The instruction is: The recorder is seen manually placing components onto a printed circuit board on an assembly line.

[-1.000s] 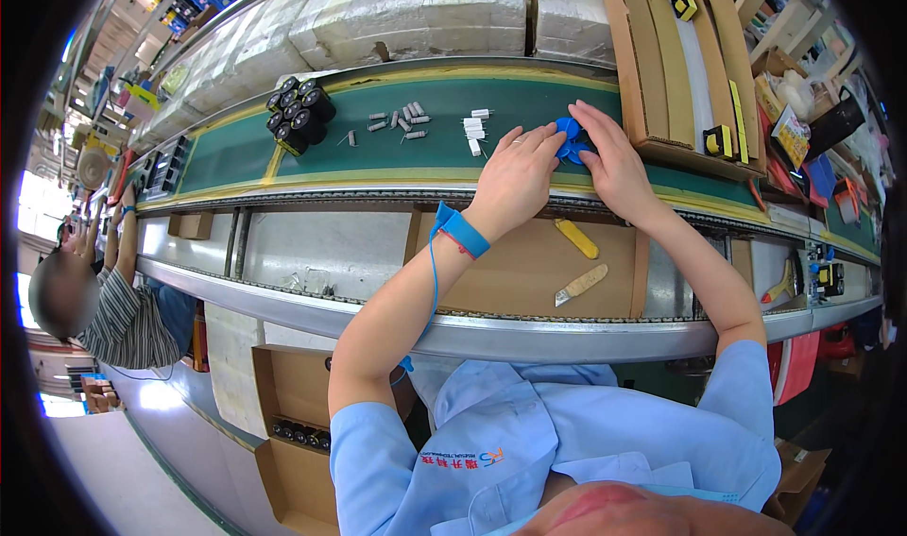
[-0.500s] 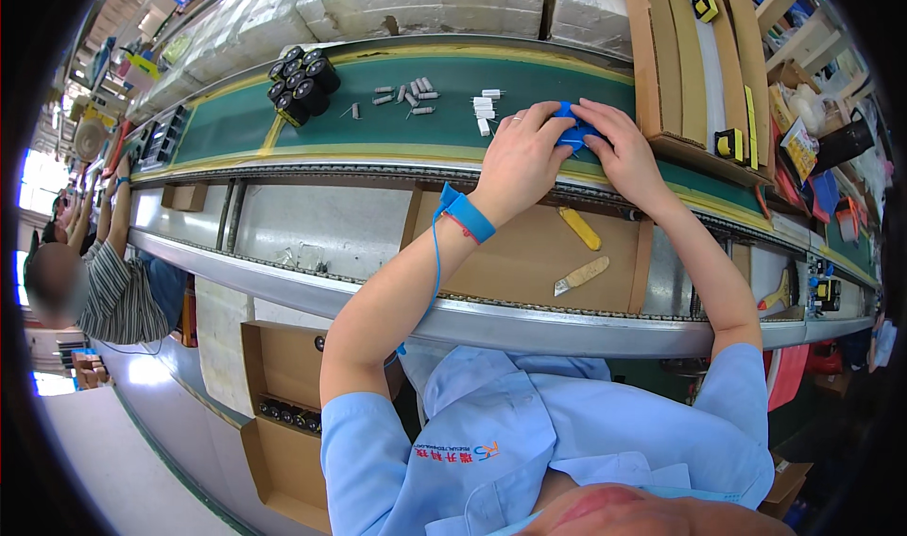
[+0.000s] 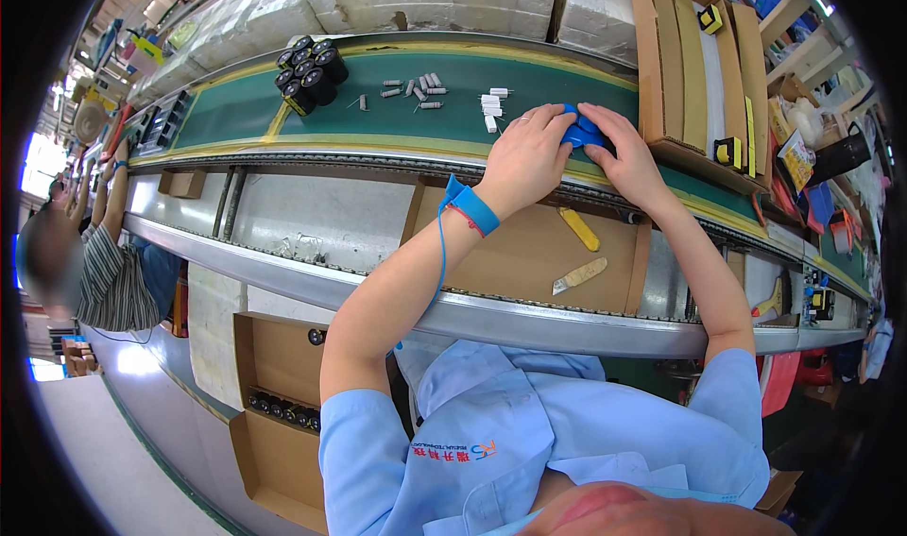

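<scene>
Above the green conveyor belt (image 3: 378,130), my left hand (image 3: 529,153) and my right hand (image 3: 628,163) are brought together around a glossy blue object (image 3: 584,133). My fingers curl over it from both sides and hide much of it, so its kind cannot be made out. A blue wrist strap with a cord (image 3: 472,207) circles my left wrist. Just left of my left hand lies a small group of white block-shaped resistors (image 3: 493,104). Farther left are several grey cylindrical components with wire leads (image 3: 416,89), then a cluster of black cylindrical capacitors (image 3: 310,71).
A cardboard box with dividers (image 3: 694,73) stands right of my hands. Below the belt, a cardboard tray (image 3: 510,262) holds a yellow-handled tool (image 3: 579,228) and a knife-like blade (image 3: 580,276). A metal rail (image 3: 567,333) runs before me. Another person (image 3: 113,281) works far left.
My hands stay on the blue object, with the fingers shifted slightly over it. The whole view has moved a little. The parts on the belt look unmoved.
</scene>
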The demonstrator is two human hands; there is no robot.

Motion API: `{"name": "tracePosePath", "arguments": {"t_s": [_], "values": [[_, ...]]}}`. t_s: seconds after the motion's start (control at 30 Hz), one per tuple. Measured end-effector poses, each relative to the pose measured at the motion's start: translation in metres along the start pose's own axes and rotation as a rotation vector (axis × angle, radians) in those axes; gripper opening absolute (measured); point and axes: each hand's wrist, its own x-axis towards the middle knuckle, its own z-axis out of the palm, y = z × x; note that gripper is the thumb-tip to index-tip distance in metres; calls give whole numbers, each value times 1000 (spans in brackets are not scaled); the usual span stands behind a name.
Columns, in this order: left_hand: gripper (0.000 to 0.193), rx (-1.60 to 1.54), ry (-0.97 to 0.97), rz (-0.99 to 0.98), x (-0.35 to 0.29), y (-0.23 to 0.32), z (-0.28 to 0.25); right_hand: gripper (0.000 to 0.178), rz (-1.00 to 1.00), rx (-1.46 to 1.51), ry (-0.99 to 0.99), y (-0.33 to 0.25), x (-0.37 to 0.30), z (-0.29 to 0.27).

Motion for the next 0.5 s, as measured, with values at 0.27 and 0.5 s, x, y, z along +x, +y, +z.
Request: {"name": "tracePosePath", "arguments": {"t_s": [0.27,0.5], "values": [[30,-166,-23,-76,-2,3,-7,31,-230,-321,-12,-1,1,-5],[26,-2,5,81,-4,-1,-2,41,-312,-713,48,4,-1,-4]]}}
